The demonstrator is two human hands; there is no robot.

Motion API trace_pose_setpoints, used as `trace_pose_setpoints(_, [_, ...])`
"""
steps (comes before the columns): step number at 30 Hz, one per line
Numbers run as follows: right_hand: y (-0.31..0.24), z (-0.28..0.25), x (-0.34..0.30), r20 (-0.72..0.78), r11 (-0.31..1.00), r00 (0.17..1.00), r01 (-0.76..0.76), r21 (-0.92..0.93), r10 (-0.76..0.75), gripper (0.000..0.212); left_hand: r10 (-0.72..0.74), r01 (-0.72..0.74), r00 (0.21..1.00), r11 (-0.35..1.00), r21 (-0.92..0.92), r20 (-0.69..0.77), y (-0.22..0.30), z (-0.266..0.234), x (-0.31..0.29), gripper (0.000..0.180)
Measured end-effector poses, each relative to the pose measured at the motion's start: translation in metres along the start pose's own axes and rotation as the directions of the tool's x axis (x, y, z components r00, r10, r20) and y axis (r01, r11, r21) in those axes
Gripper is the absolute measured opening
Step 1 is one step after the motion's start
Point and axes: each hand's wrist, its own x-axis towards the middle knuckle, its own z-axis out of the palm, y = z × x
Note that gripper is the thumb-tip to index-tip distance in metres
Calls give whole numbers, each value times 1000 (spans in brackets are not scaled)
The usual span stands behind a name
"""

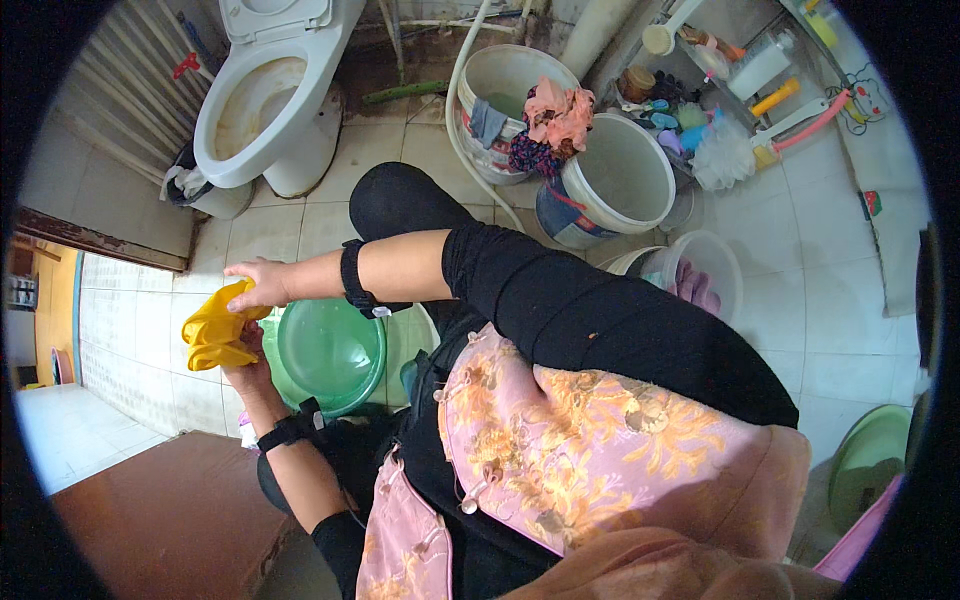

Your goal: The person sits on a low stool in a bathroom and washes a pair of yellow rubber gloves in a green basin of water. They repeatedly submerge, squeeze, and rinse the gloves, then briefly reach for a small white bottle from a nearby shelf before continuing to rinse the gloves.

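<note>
my right grip is pinched down on the upper edge of a bright yellow, crumpled, soft cloth, thumb on the near face. my left grip is closed on the same cloth lower down, at its right edge, though some of those fingers are hidden behind the folds. so the cloth hangs bunched between my two hands, in the air, just left of a round, glossy green plastic basin. the basin sits between my legs, and my right forearm reaches across above its far rim. each wrist wears a black strap, the right one and the left one.

beyond my right knee, in its black trouser leg, a round white plastic bucket stands with a salmon-pink cloth, a small grey cloth and a dark patterned cloth draped over its rim. a second white bucket with blue on its side stands beside it. nearer my right arm, a clear plastic tub holds a mauve cloth. a white ceramic toilet stands on the pale tiled floor.
</note>
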Motion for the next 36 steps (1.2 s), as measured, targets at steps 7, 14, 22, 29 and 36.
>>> trace_pose_setpoints(7, [-15,-5,-27,398,858,906,-315,406,145,72,11,0,990,997,-80,142,-15,-17,-6,45])
trace_pose_setpoints(14, [-14,-4,-40,209,945,954,-258,202,216,50,-55,34,993,982,187,108,-19,-8,-10,42])
trace_pose_setpoints(22, [-5,-7,-28,99,980,975,-200,15,197,54,32,-83,987,939,333,156,-14,7,-11,45])
trace_pose_setpoints(29, [2,-14,-18,187,933,967,-220,283,171,89,16,-6,983,999,-52,182,-3,10,-17,48])
trace_pose_setpoints(36, [-20,-18,-42,588,680,773,-566,467,240,67,54,17,950,975,-222,309,-5,-1,-20,53])
